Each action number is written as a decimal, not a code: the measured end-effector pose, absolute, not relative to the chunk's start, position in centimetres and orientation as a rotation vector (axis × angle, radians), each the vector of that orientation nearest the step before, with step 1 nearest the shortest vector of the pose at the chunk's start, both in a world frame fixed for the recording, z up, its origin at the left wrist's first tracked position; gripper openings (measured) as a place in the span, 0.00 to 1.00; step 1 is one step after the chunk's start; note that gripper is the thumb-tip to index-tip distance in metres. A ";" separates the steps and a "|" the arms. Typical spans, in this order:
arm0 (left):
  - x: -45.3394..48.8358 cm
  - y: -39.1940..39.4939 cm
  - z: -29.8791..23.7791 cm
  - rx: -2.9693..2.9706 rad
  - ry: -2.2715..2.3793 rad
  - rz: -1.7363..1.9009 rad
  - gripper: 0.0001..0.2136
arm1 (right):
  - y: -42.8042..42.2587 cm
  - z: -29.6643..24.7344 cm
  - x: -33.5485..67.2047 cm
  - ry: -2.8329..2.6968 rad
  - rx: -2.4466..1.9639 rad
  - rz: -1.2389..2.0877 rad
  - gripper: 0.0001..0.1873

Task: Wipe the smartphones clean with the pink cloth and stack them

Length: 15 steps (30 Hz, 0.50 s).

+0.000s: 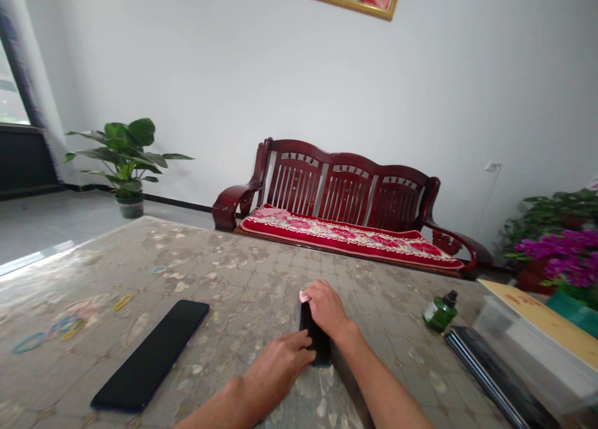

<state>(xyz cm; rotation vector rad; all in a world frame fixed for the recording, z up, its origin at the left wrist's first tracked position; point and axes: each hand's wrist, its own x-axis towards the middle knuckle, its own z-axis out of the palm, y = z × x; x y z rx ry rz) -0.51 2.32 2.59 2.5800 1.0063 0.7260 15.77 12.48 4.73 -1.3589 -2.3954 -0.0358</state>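
A dark smartphone (319, 340) with a bluish edge lies on the patterned tablecloth, partly covered by both hands. My left hand (288, 359) grips its near left side, the fingertips lying over the screen. At the far end, my right hand (328, 309) is closed on a small pink and white piece (304, 297), cloth or paper, pressed against the phone's top; most of that piece is hidden under the fingers. A second, black-screened smartphone (152, 357) lies flat to the left, apart from both hands.
Coloured rubber bands (70, 325) are scattered at the left on the tablecloth (243, 279). To the right stand a green pump bottle (440, 311), a black glossy case (495, 373) and a clear plastic box (523, 348). Beyond the table is a wooden bench (348, 180).
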 end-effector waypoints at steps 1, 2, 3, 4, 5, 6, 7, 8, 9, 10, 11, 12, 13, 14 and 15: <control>-0.5 2.3 2.6 2.580 1.005 0.727 0.14 | 12.6 4.8 15.8 -2.385 -1.374 -0.032 0.18; -0.5 2.4 2.6 2.580 1.003 0.727 0.15 | 12.7 4.8 16.0 -2.365 -1.403 -0.034 0.18; -0.5 2.4 2.6 2.582 1.001 0.727 0.15 | 12.8 4.9 16.1 -2.345 -1.432 -0.039 0.18; -0.5 2.4 2.7 2.584 0.997 0.726 0.15 | 12.8 4.9 16.3 -2.332 -1.449 -0.044 0.18; -0.5 2.4 2.7 2.589 0.991 0.723 0.15 | 12.7 5.0 16.4 -2.329 -1.449 -0.044 0.18; -0.5 2.5 2.7 2.593 0.984 0.722 0.16 | 12.4 5.0 16.4 -2.343 -1.425 -0.037 0.19; -0.5 2.5 2.7 2.596 0.981 0.722 0.15 | 12.0 5.0 16.4 -2.371 -1.381 -0.024 0.19; -0.5 2.5 2.7 2.598 0.980 0.723 0.15 | 11.6 5.0 16.4 -2.405 -1.326 -0.009 0.18; -0.5 2.5 2.7 2.600 0.979 0.722 0.15 | 11.2 5.0 16.4 -2.442 -1.268 0.004 0.18; -0.5 2.5 2.7 2.602 0.978 0.721 0.15 | 10.8 5.0 16.3 -2.474 -1.215 0.014 0.18; -0.4 2.5 2.7 2.604 0.977 0.723 0.15 | 10.5 5.0 16.3 -2.499 -1.178 0.016 0.18; -0.4 2.5 2.7 2.607 0.979 0.727 0.15 | 10.3 5.0 16.3 -2.509 -1.166 0.009 0.18; -0.4 2.4 2.8 2.614 0.980 0.729 0.15 | 10.3 5.0 16.2 -2.500 -1.183 -0.006 0.17; -0.4 2.4 2.8 2.624 0.982 0.730 0.14 | 10.4 5.0 16.3 -2.478 -1.220 -0.020 0.17; -0.4 2.4 2.8 2.635 0.985 0.734 0.14 | 10.6 4.9 16.3 -2.450 -1.265 -0.030 0.17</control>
